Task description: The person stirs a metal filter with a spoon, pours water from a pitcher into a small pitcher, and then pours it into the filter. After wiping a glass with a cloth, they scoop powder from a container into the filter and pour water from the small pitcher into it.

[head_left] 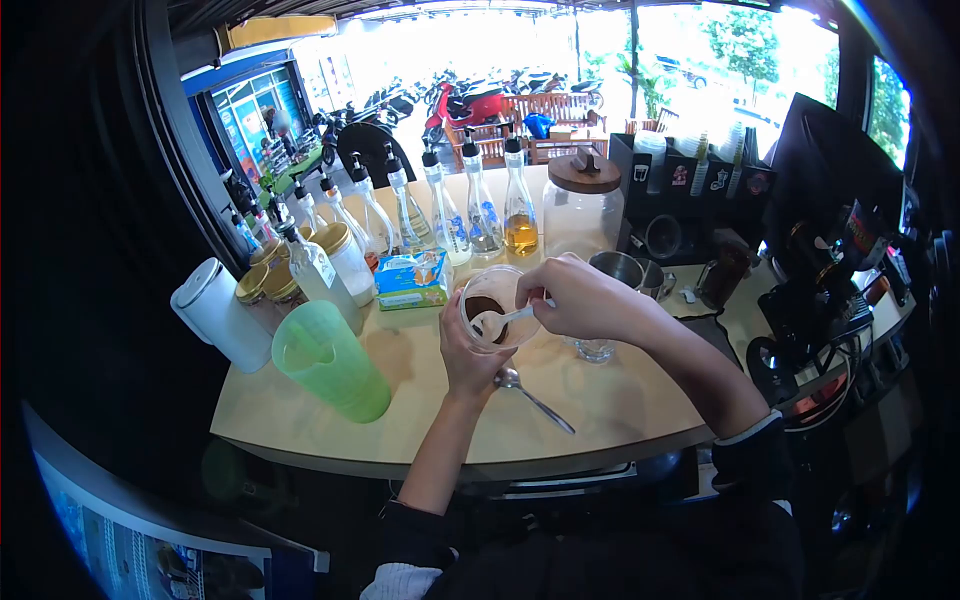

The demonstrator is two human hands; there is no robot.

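My left hand point(466, 358) is wrapped round a clear cup point(497, 276), tilted so that its mouth faces me. Something dark brown point(486, 304) shows inside, toward the bottom. My right hand point(590, 300) pinches the handle of a white spoon point(513, 315), whose bowl is inside the cup. Just below my left hand lies a metal spoon point(540, 403) on the wooden table point(480, 440). A drinking glass point(595, 350) stands under my right forearm, partly hidden by it.
A green pitcher point(335, 365) and a white jug point(228, 315) stand at left. Beside them are lidded jars point(345, 262) and a tissue pack point(414, 280). Several pump bottles point(480, 215) line the back. A wooden-lidded jar point(582, 215) and metal pitcher point(617, 268) are at right.
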